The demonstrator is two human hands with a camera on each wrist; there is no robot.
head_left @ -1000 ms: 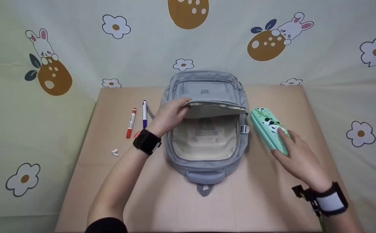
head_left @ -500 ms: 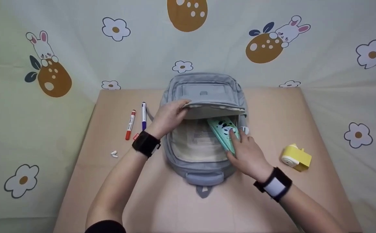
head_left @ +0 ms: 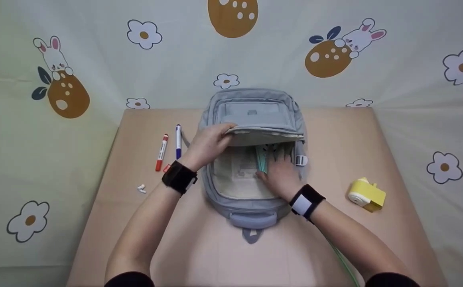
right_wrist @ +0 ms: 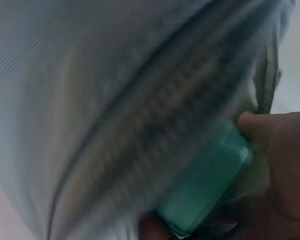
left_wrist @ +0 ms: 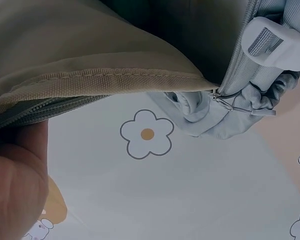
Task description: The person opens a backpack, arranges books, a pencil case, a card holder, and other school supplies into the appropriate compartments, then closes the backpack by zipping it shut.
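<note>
A grey backpack (head_left: 255, 204) lies on the table with its main compartment unzipped, showing a cream lining. My left hand (head_left: 209, 143) pinches the edge of its front flap (head_left: 251, 133) and holds it raised; the left wrist view shows the thumb under the zipped hem (left_wrist: 110, 82). Inside the opening, on its right side, my right hand (head_left: 282, 175) grips a mint-green pencil case (head_left: 261, 159) with panda pictures. The case's far end is hidden beneath the flap. In the right wrist view, thumb and fingers hold the near end of the case (right_wrist: 205, 180).
A red marker (head_left: 161, 152) and a blue marker (head_left: 178, 141) lie left of the backpack. Near them are a small red-edged piece (head_left: 167, 168) and a small white object (head_left: 141, 188). A yellow and white box-shaped object (head_left: 367, 195) sits at the right. Patterned cloth hangs behind the table (head_left: 223, 247).
My right hand has carried the pencil case from the table's right side into the backpack, deeper under the flap, uncovering the yellow object to view. The left hand keeps holding the flap.
</note>
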